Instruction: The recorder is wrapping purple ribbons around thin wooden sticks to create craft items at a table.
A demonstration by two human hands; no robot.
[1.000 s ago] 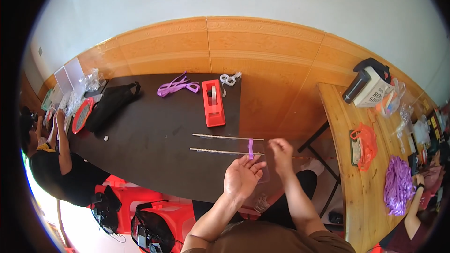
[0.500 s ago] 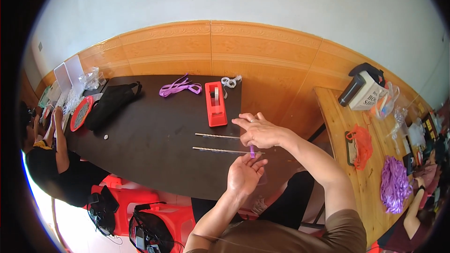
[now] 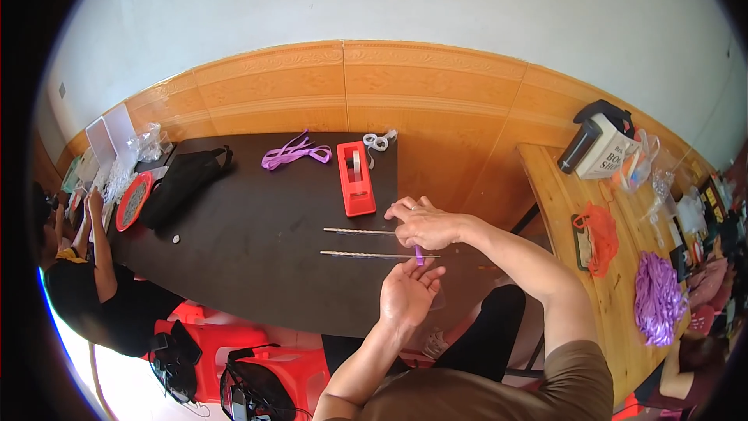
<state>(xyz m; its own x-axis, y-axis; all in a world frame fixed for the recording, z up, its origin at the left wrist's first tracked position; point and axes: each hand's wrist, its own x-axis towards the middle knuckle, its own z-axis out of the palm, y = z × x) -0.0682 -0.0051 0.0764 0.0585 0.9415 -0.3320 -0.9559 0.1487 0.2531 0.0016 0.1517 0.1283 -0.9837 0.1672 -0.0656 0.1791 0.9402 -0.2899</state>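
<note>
Two thin, twisted-looking metal rods lie side by side across the table's right edge, the far rod (image 3: 358,231) and the near rod (image 3: 362,254). A short purple ribbon (image 3: 420,254) wraps over the near rod close to its right end. My left hand (image 3: 407,295) is palm up just below that rod, its fingertips closed at the ribbon's lower end and the other fingers loosely curled. From above, my right hand (image 3: 427,226) covers the far rod's right end. Its thumb side is closed at the ribbon's upper part, the exact grip partly hidden; other fingers reach left.
Beyond the rods are a red tape dispenser (image 3: 356,179), white tape rolls (image 3: 377,142) and purple ribbon strips (image 3: 296,153). A black bag (image 3: 187,185) and red plate (image 3: 134,201) lie left, near another person (image 3: 97,284). A wooden table (image 3: 557,203) at right bears a purple ribbon bundle (image 3: 659,298).
The view has shifted slightly. My right hand's extended fingers have curled in a little; both hands stay at the ribbon on the near rod.
</note>
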